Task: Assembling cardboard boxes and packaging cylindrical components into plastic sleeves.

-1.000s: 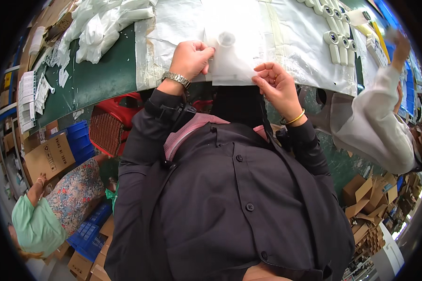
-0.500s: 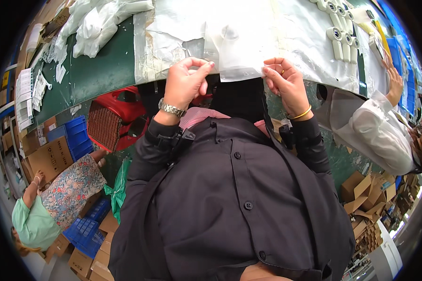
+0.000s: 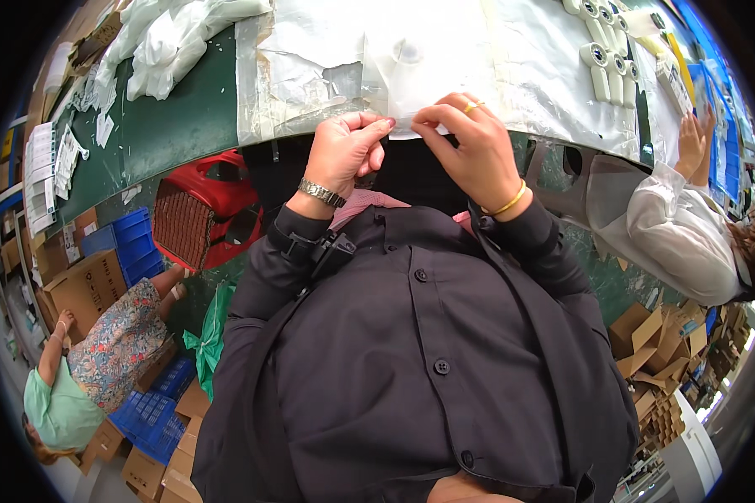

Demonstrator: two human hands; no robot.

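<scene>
A frosted plastic bag [image 3: 403, 88] lies on the white-covered worktable, its near end at the table's front edge. Inside it shows a pale, round-ended item [image 3: 408, 52], blurred by the plastic. My left hand [image 3: 344, 155], with a metal watch at the wrist, pinches thumb and forefinger together at the bag's near edge. Close beside it, my right hand [image 3: 476, 151], wearing a ring and a yellow bangle, pinches the same edge. The fingertips of both hands almost meet. What exactly lies between them is too small to make out clearly, but the bag's edge runs into both pinches.
Several white round-headed parts [image 3: 612, 71] lie at the table's right. Crumpled plastic bags [image 3: 168, 50] sit at the far left. A co-worker in a white sleeve [image 3: 675, 226] works at right; another person [image 3: 67, 386] stands at left by cartons. A red chair [image 3: 210, 210] stands below the table.
My right hand has moved left from the bag's right corner to beside my left hand. My left hand has shifted slightly right. At left, the other person has moved a little.
</scene>
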